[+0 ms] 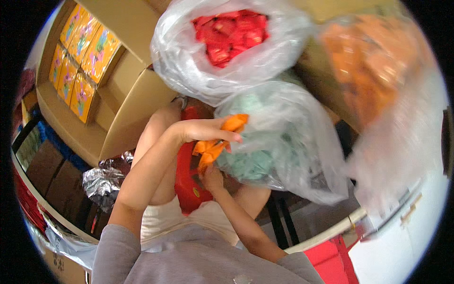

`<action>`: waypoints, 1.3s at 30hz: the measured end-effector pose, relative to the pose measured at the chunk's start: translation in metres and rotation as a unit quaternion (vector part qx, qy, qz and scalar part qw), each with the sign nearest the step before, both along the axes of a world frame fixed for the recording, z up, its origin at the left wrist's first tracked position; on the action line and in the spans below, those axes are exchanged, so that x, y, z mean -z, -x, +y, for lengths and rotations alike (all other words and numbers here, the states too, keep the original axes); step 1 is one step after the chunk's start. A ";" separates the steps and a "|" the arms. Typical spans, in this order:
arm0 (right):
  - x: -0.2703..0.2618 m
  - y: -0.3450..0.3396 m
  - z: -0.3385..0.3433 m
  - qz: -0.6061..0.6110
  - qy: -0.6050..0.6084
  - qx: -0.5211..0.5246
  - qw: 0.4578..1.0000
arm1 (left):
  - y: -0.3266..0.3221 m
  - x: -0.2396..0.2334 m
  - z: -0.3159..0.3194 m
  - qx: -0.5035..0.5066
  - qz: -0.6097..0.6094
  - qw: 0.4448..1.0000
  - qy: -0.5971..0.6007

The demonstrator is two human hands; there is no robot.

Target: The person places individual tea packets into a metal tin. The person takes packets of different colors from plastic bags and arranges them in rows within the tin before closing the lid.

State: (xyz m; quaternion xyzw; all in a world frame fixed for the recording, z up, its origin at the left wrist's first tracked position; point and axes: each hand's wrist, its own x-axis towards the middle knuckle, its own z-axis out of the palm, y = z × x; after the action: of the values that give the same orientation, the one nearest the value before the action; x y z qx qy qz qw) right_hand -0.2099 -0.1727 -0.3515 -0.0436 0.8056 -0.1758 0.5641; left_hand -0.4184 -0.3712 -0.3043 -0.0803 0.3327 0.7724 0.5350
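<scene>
My left hand [207, 130] reaches in front of my lap, fingers bent around a crumpled orange packet [234, 123]. Just below it, more orange wrapping [209, 152] hangs down to my right hand [213, 180], which grips its lower end. Whether the orange parts are one piece or several cannot be told. A red bag or container [188, 191] lies between my thighs, partly hidden by both hands. Right beside my hands sits a clear plastic bag [305, 156] with pale green packets [252, 163] in it.
Ahead stands a clear plastic bag [177, 64] of red packets [234, 35]. At right is a blurred bag of orange packets [369, 64]. An open cardboard box [133, 106] at left holds several yellow printed boxes [83, 42]. Crumpled silver foil [101, 183] lies beside my leg.
</scene>
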 end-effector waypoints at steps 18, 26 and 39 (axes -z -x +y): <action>-0.295 0.053 0.075 0.383 0.432 0.590 0.565 | -0.143 -0.181 0.079 -0.002 0.216 0.976 0.010; -0.313 -0.017 0.061 0.369 0.451 0.575 0.574 | -0.209 -0.222 0.082 0.073 0.231 0.970 0.008; -0.299 -0.053 0.057 0.354 0.414 0.586 0.600 | -0.231 -0.207 0.089 0.090 0.270 0.958 0.045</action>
State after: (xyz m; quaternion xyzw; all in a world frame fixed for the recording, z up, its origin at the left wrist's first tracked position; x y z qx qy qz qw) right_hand -0.1564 -0.1161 -0.0527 0.1504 0.6356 -0.7542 -0.0677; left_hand -0.1879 -0.2826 -0.0970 0.1374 0.5045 0.6984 0.4886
